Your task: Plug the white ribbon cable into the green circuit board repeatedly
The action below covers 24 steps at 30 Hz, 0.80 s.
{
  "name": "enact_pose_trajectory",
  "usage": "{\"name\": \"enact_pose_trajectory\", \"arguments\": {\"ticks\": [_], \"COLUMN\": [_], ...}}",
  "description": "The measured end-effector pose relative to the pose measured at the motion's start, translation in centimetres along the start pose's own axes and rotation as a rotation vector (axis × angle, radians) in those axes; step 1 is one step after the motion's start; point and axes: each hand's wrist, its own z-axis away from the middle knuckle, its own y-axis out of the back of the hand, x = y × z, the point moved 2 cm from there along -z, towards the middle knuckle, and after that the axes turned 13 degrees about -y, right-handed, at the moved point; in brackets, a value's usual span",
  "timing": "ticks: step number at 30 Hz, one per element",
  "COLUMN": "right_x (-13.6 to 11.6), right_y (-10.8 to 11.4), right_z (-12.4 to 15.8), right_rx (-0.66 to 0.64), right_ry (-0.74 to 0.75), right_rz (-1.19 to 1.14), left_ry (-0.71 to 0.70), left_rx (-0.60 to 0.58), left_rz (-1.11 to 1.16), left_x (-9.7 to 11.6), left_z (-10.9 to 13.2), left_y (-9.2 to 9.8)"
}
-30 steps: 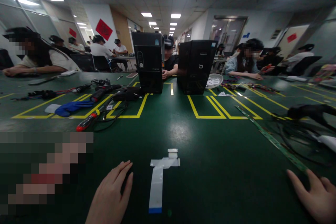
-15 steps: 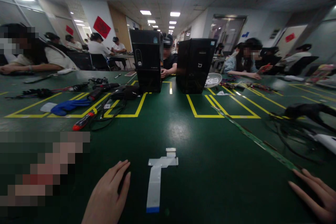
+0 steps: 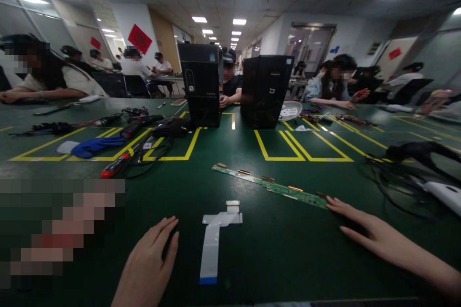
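A flat white ribbon cable (image 3: 211, 254) with a blue end strip lies folded on the green table, its small connector at the top. My left hand (image 3: 147, 261) rests flat to the left of this cable, holding nothing, thumb and fingers apart. To the right, my right hand (image 3: 360, 223) reaches in with its fingers stretched out. Its fingertips touch the right end of a long, narrow green circuit board (image 3: 288, 192), while the thumb stays off it. The board slants across the table, with several copper-coloured tabs along its upper edge.
Two black computer towers (image 3: 266, 91) stand further back. At left lie a red-and-black screwdriver (image 3: 117, 164), a blue glove (image 3: 97, 145) and dark cables. More black cables (image 3: 392, 187) lie at right. A person's arm (image 3: 86, 216), blurred, is close on the left. Other people sit around.
My right hand has moved left and inward, and the circuit board has shifted left with it, now lying at a flatter angle. My left hand and the ribbon cable stay nearly in place.
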Motion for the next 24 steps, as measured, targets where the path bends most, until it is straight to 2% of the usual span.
{"name": "enact_pose_trajectory", "arguments": {"ticks": [5,11,16,19,22,24], "right_x": [-6.8,-11.9,-13.5,-13.5,-13.4,-13.3], "right_y": [-0.5,-1.7,-2.5,-2.7,-2.8,-2.9], "right_z": [-4.9,-8.1,-8.3,-8.1,-7.9,-7.9], "right_rx": [-0.176,-0.221,-0.184,-0.179,-0.172,-0.164], "right_ry": [0.174,0.272,0.284,0.277,0.283,0.288], "right_rz": [0.015,0.024,-0.015,-0.013,-0.007,-0.008], "left_ry": [-0.011,-0.017,-0.051,-0.114,-0.285,-0.459], "left_rx": [0.006,0.029,0.067,0.079,0.012,-0.118], "left_rz": [0.002,0.006,-0.018,-0.028,0.005,0.042], "left_x": [0.0,0.1,0.1,0.6,2.3,4.1], "left_z": [-0.1,-0.1,-0.1,-0.7,-2.0,-3.2], "left_y": [0.0,0.0,0.2,1.1,2.6,3.2]}}
